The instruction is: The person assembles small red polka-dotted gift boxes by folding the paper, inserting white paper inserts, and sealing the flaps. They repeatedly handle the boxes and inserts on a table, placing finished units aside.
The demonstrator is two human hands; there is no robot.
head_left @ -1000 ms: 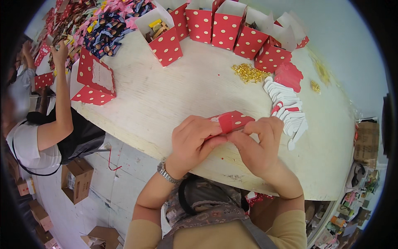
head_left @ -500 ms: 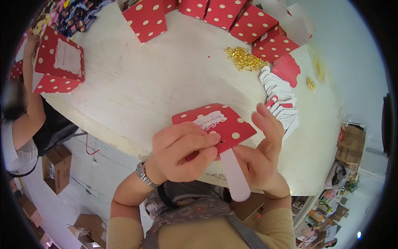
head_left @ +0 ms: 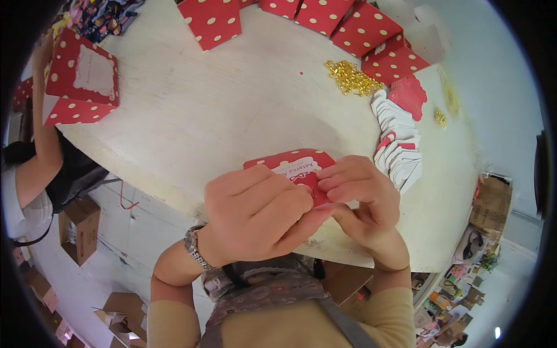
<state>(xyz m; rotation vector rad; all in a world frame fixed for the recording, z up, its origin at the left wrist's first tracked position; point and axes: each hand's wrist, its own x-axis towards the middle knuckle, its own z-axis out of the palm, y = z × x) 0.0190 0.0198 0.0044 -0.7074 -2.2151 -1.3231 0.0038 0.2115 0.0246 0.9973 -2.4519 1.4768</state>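
A flat, folded red polka-dot carton with a white label is held low over the table's near edge. My left hand wraps over its near left side, fingers curled and thumb pressed in. At the carton's right edge, my right hand pinches it, the fingertips close to a small dark hole beside the label. The long white strip that hung below the carton earlier is hidden behind my hands. A fan of white paper strips lies to the right, beside a heap of small gold metal fasteners.
Opened red polka-dot boxes line the table's far edge, with another box at the left by a co-worker's arm. Red shaped cards and a smaller gold pile lie at right. Cardboard boxes stand on the floor.
My right hand has gone from spread fingers to a pinch on the carton's right edge. My left hand has shifted over the white strip, which no longer shows.
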